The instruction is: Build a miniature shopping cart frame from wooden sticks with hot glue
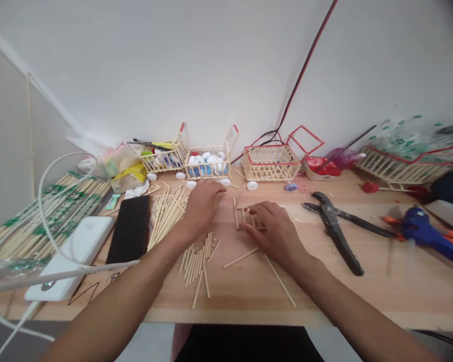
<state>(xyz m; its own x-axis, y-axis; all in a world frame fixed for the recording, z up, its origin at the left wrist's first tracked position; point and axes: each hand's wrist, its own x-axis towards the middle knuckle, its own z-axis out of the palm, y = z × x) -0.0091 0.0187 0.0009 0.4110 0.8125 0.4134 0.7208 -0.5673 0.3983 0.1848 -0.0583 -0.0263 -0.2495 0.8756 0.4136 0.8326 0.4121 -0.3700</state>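
My right hand [275, 229] has its fingers and thumb on a small ladder-like frame of wooden sticks [240, 219], which lies on the table and is partly covered by the fingers. My left hand [206, 202] hovers to the left of the frame with its fingers bent together; anything between their tips is hidden. Under and beside that wrist is a pile of long thin sticks [165, 213]. Nearer me lie several short cut sticks [196, 266]. One loose stick [240, 258] rests below the frame, and a longer stick [281, 281] lies below my right wrist.
Small stick carts stand along the wall, including a red-rimmed cart [272, 163] and a cart holding bottle caps [207, 165]. To the right are black-handled pliers [335, 231] and a blue glue gun [430, 234]. A black phone [129, 230], a white power bank [70, 256] and bagged sticks [56, 216] lie left.
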